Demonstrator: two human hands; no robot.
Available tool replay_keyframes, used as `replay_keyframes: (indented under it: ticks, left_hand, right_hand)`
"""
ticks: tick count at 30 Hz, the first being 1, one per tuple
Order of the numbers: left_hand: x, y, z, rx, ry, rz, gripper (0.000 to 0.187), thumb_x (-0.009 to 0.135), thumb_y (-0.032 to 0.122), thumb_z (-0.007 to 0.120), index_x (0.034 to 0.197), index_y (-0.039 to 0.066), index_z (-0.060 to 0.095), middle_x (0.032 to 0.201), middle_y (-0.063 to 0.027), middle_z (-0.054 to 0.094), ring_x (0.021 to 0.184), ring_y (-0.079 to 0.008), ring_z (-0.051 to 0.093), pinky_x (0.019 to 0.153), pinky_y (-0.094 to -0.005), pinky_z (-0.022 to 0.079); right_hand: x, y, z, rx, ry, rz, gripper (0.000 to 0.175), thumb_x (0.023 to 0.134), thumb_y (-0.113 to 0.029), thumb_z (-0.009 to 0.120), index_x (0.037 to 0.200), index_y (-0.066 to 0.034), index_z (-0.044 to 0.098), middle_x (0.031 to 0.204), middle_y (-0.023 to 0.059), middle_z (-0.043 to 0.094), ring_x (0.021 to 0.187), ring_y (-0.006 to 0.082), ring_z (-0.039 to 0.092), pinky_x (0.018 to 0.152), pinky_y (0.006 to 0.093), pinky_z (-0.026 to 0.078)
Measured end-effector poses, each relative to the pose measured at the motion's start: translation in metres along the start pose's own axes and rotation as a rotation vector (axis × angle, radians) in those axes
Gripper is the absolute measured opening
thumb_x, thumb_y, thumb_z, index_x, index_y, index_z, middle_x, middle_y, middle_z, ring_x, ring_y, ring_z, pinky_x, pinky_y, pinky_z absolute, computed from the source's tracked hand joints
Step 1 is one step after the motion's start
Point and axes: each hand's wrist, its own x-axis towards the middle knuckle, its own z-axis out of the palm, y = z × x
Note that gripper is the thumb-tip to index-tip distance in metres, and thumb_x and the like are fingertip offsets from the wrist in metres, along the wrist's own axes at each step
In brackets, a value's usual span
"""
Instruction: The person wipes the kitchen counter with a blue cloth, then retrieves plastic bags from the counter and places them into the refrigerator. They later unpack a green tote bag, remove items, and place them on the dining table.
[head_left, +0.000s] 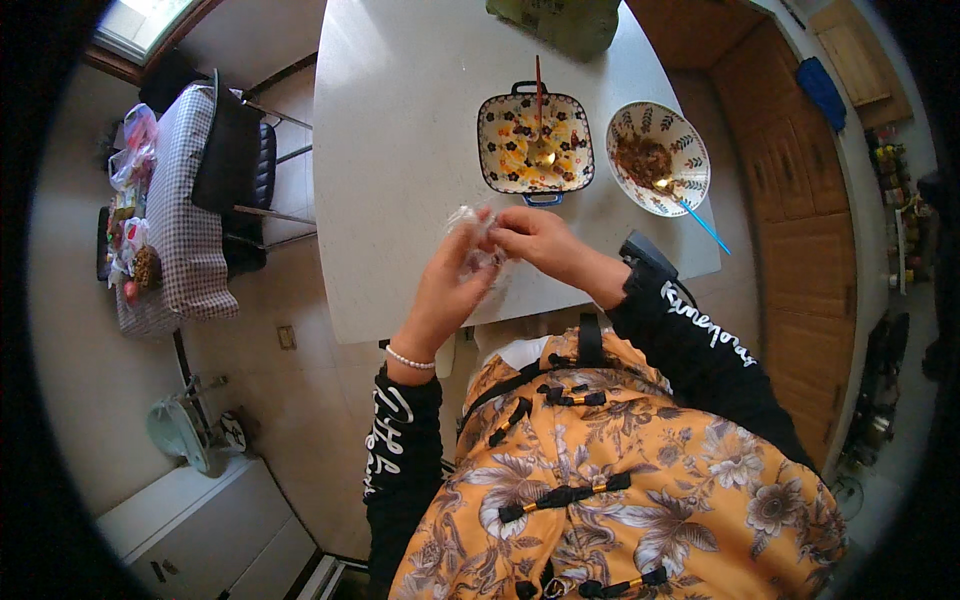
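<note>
Both hands meet over the near part of a white table (397, 172). My left hand (446, 274), with a beaded bracelet at the wrist, holds a crumpled piece of clear plastic film (484, 255). The fingers of my right hand (544, 236) pinch the same film from the right; motion blurs its outline. Just beyond the hands stands a square patterned dish (491, 150) with two handles, smeared with yellow residue. A spoon (538, 142) with a reddish handle rests in it. To its right is a round leaf-patterned bowl (622, 124) holding a brown chopped mixture and a blue-handled spoon (701, 223).
A green bag (562, 26) sits at the table's far end. A dark device (649, 255) with a cable lies at the right near edge. Left stand a dark chair (225, 157) and a table with a checked cloth (180, 202) bearing bags. Wooden cabinets (802, 262) line the right.
</note>
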Motion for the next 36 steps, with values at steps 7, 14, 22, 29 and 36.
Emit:
replay_keyframes:
  ticks: [7, 14, 22, 29, 36]
  left_hand:
    - [-0.027, -0.051, -0.036, -0.970, 0.458, -0.252, 0.063, 0.084, 0.003, 0.050, 0.143, 0.009, 0.027, 0.075, -0.0004, 0.049, 0.067, -0.0102, 0.047, 0.062, -0.0216, 0.042]
    - [-0.039, -0.107, -0.033, -0.919, 0.429, -0.427, 0.040, 0.085, 0.010, 0.051, 0.124, 0.007, 0.044, 0.080, -0.0033, 0.054, 0.069, -0.0136, 0.053, 0.061, -0.0259, 0.046]
    - [-0.036, -0.100, -0.010, -0.692, 0.285, -0.526, 0.040, 0.082, 0.007, 0.046, 0.122, 0.011, 0.047, 0.111, -0.0078, 0.059, 0.089, -0.0202, 0.061, 0.066, -0.0341, 0.055]
    - [-0.029, -0.105, -0.010, -0.784, 0.243, -0.482, 0.040, 0.084, 0.009, 0.044, 0.124, 0.009, 0.046, 0.114, -0.0081, 0.057, 0.097, -0.0230, 0.060, 0.074, -0.0375, 0.055]
    - [-0.021, -0.095, -0.032, -0.726, 0.352, -0.378, 0.042, 0.092, 0.025, 0.049, 0.131, 0.010, 0.043, 0.117, -0.0062, 0.052, 0.095, -0.0177, 0.056, 0.077, -0.0325, 0.049]
  right_hand:
    - [-0.039, 0.059, -0.041, 0.814, 0.296, 0.525, 0.016, 0.090, -0.026, 0.056, 0.094, -0.0112, 0.059, 0.066, -0.0063, 0.052, 0.059, 0.0050, 0.049, 0.054, 0.0196, 0.040]
    - [-0.052, 0.131, -0.035, 0.476, 0.218, 0.583, 0.019, 0.094, -0.027, 0.050, 0.103, -0.0108, 0.057, 0.072, -0.0044, 0.053, 0.064, 0.0070, 0.051, 0.057, 0.0207, 0.043]
    - [-0.049, 0.126, -0.039, 0.486, 0.438, 0.599, 0.035, 0.096, -0.036, 0.042, 0.113, -0.0099, 0.058, 0.092, 0.0028, 0.064, 0.067, 0.0106, 0.057, 0.060, 0.0224, 0.043]
    - [-0.087, 0.134, -0.058, 0.432, 0.445, 0.550, 0.033, 0.096, -0.022, 0.036, 0.124, -0.0086, 0.048, 0.090, 0.0128, 0.067, 0.068, 0.0156, 0.063, 0.056, 0.0229, 0.045]
    - [-0.145, 0.121, -0.055, 0.571, 0.725, 0.527, 0.038, 0.095, -0.016, 0.037, 0.131, -0.0085, 0.038, 0.104, 0.0157, 0.065, 0.080, 0.0200, 0.066, 0.064, 0.0254, 0.052]
